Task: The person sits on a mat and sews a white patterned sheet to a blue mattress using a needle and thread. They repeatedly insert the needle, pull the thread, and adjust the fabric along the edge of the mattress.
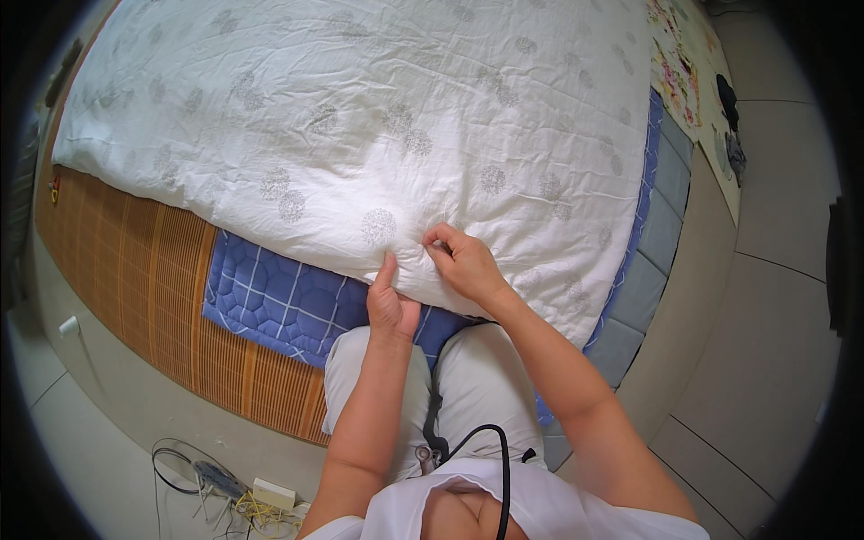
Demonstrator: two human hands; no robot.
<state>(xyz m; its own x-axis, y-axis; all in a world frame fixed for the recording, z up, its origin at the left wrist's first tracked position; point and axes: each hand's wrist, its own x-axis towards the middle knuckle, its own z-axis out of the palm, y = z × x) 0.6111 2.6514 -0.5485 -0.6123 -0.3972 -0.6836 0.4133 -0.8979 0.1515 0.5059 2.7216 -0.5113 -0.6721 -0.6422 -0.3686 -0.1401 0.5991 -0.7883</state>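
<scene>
A white quilt with grey dandelion-like prints is spread over the bed before me. My left hand grips its near edge, thumb on top and the other fingers hidden beneath. Just right of that thumb, my right hand is over the quilt with thumb and forefinger brought close together. Anything pinched between them is too small to make out. Under the quilt's edge lies a blue quilted pad with white lines, and my knees rest over part of it.
A brown bamboo mat covers the bed's left side, with a small red-and-yellow object on it. Grey padding and a floral cloth border the right. Cables and a power strip lie lower left. A black strap hangs before me.
</scene>
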